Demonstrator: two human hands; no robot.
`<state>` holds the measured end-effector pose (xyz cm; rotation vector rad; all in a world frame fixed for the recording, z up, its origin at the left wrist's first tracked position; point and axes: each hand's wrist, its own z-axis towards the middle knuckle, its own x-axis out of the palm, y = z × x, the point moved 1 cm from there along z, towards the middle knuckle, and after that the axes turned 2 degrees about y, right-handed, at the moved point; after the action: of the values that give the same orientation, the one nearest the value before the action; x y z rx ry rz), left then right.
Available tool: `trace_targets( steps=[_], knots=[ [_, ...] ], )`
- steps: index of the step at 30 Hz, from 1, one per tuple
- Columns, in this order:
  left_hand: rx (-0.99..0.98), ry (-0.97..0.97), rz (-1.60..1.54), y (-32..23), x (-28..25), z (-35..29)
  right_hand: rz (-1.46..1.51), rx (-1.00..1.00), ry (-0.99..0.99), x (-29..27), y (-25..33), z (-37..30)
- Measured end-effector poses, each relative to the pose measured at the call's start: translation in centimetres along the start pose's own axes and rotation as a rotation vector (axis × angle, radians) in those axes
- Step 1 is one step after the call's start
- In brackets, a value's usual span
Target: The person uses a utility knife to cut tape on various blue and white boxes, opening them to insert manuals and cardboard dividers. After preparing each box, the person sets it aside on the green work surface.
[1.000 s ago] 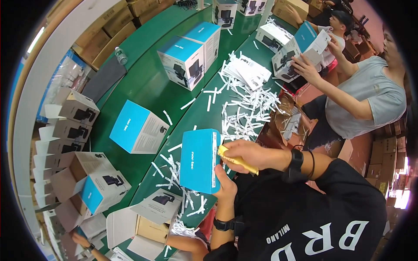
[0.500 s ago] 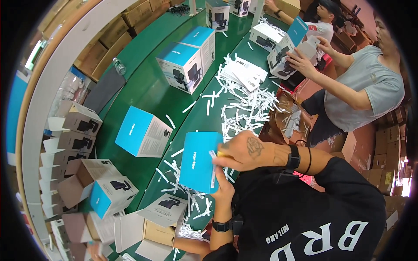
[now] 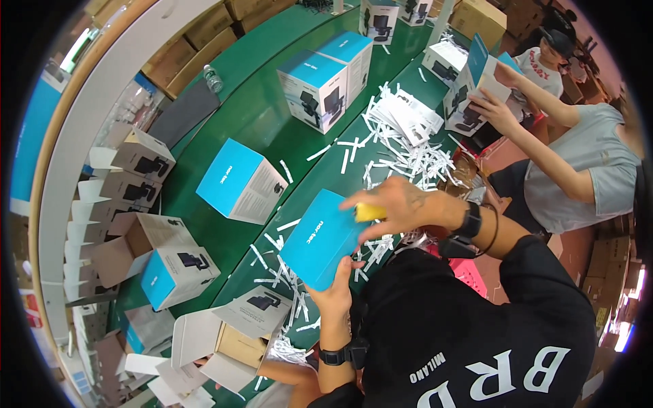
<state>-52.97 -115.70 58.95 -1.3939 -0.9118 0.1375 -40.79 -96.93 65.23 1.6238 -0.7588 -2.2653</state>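
A carton with a blue top face (image 3: 320, 234) is held tilted above the table. My left hand (image 3: 332, 296) grips its near corner, thumb up along the side and the other fingers partly hidden beneath. At its right edge is my right hand (image 3: 401, 204), blurred, with a small yellow thing (image 3: 369, 212) between thumb and fingers; its kind does not show. The index finger reaches over the blue face. Another blue-topped carton (image 3: 235, 180) stands just beyond on the green table (image 3: 262, 129).
White paper strips (image 3: 408, 153) lie scattered along the table's right side. Two joined cartons (image 3: 323, 88) stand farther back. An open carton (image 3: 241, 340) is near left, a co-worker's forearm (image 3: 289, 374) beside it. At right, another person (image 3: 578, 163) handles an open carton (image 3: 469, 95).
The carton in my left hand has turned clockwise. My right hand has shifted up and right with the yellow thing, its index finger now extended. The whole view has shifted as well.
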Motion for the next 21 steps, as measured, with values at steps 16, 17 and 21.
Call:
trace_targets(
  steps=[16,17,21],
  knots=[
    [0.672,0.118,1.110,-0.2,-7.4,0.4,-0.078,-0.327,-0.238,8.7,-2.9,-2.7],
    [0.621,0.165,1.130,-0.2,-7.9,0.3,-0.071,-0.344,-0.239,8.9,-2.8,-2.5],
    [0.516,0.283,1.149,0.1,-9.7,0.3,-0.073,-0.366,-0.204,8.9,-2.2,-2.8]
  ],
)
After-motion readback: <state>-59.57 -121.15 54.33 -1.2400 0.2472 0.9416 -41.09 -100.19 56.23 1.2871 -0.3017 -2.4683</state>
